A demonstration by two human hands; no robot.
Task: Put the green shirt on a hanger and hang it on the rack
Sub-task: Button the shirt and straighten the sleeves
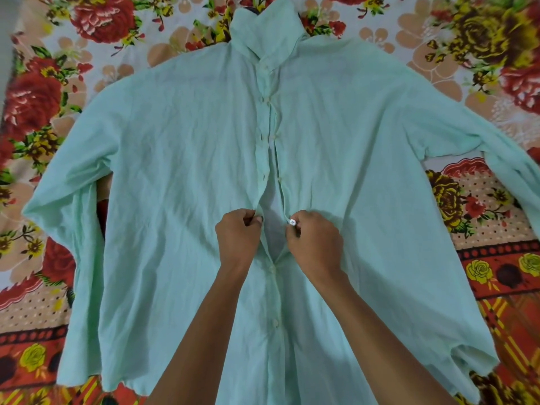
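While the green shirt [181,182] lies flat, front up, on a floral bedsheet [496,258], a person's two hands meet at the middle of its button placket. The left hand [238,239] is curled tight, thumb and fingers pinching the buttonhole edge of the placket just left of the gap. The right hand [314,242], just beside it and not touching it, is likewise closed, pinching the opposite edge, with a white button [292,222] showing at its fingertips. Between the hands the two front panels stand apart, showing paler cloth inside; beyond the hands the opening narrows toward buttons that look fastened near the collar [264,26], though the cloth there is too creased to be sure of each one. Nearer than the hands, two more buttons sit closed along the placket. Sleeves spread out to either side of the hands, the left one folded back on itself, the right one running off the frame's edge. No label, brand mark or writing can be read on the shirt or the sheet. A small dark shape shows behind the collar, too hidden to name.
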